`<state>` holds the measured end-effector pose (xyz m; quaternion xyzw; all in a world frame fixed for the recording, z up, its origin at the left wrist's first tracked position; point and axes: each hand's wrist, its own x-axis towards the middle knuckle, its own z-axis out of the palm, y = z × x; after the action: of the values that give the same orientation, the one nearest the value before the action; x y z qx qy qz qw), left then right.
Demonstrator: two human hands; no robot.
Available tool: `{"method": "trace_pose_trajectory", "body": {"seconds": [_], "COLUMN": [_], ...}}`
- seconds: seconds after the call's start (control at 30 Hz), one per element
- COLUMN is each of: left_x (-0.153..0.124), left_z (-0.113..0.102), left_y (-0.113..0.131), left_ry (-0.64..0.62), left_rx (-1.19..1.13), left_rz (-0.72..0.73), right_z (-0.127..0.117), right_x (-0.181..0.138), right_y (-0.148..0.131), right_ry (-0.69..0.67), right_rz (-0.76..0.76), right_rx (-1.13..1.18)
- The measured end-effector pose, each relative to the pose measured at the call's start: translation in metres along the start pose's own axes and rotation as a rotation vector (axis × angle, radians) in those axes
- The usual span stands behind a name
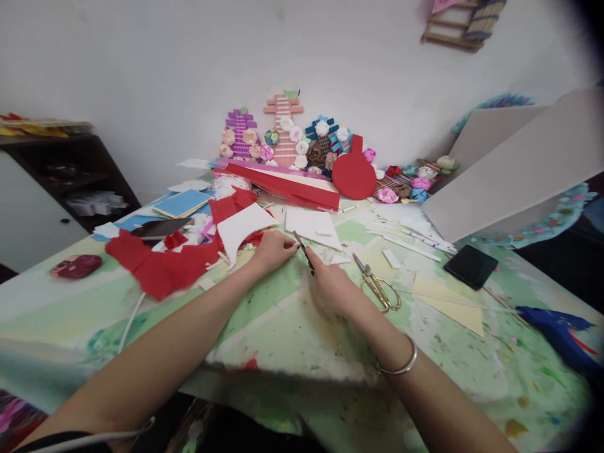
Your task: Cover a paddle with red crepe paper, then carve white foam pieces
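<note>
My left hand rests on the paint-stained table, fingers curled next to a white cut paper shape and pinching something small that I cannot make out. My right hand is closed around a thin dark tool, a pen or knife, whose tip points up toward a white sheet. The two hands almost meet at the tool's tip. A metal bangle sits on my right wrist.
Gold-handled scissors lie right of my right hand. Red paper pieces spread to the left, a black phone and blue glue gun to the right. Paper flower crafts and grey boards line the back.
</note>
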<state>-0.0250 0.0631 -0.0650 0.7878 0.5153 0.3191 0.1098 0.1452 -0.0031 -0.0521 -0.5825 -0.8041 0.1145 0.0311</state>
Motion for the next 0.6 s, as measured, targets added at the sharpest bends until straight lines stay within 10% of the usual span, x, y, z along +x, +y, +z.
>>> {"method": "trace_pose_trajectory", "body": {"seconds": [0.6], "left_x": [-0.0006], "left_z": [0.0019], "left_y": [-0.002], "left_ry": [-0.023], "left_rx": [-0.068], "left_rz": [0.008], "right_z": [-0.0028], "right_x": [-0.0007], "right_y": [-0.0028], "right_ry": [-0.011], "right_rz": [0.006], "right_rx": [-0.035]}}
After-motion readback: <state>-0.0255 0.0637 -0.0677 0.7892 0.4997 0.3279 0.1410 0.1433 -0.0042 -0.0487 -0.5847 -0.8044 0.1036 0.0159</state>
